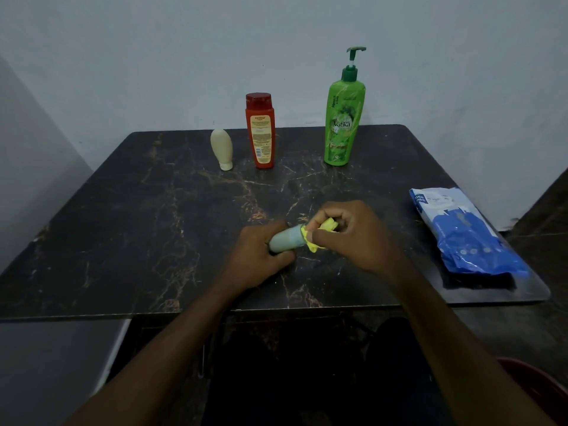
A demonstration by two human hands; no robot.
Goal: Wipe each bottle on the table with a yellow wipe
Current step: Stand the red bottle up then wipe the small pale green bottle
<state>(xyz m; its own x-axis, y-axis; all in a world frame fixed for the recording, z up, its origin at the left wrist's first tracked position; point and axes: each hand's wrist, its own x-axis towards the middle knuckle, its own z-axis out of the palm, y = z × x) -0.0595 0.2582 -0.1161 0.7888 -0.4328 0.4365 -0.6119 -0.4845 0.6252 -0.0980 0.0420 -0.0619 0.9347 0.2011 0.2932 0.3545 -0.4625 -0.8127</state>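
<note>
Pale blue-grey bottle (pixel 284 242) lies on its side at the near middle of the dark marble-look table (pixel 123 241), long axis running left to right. Left hand (pixel 261 256) is wrapped round its left end, pinning it. Right hand (pixel 350 235) pinches the bunched yellow wipe (pixel 325 226) against the right end, so the stroke likely runs leftward along the body. Cream tube (pixel 222 149), red bottle (pixel 260 130) and green pump bottle (pixel 341 118) stand upright at the far edge.
</note>
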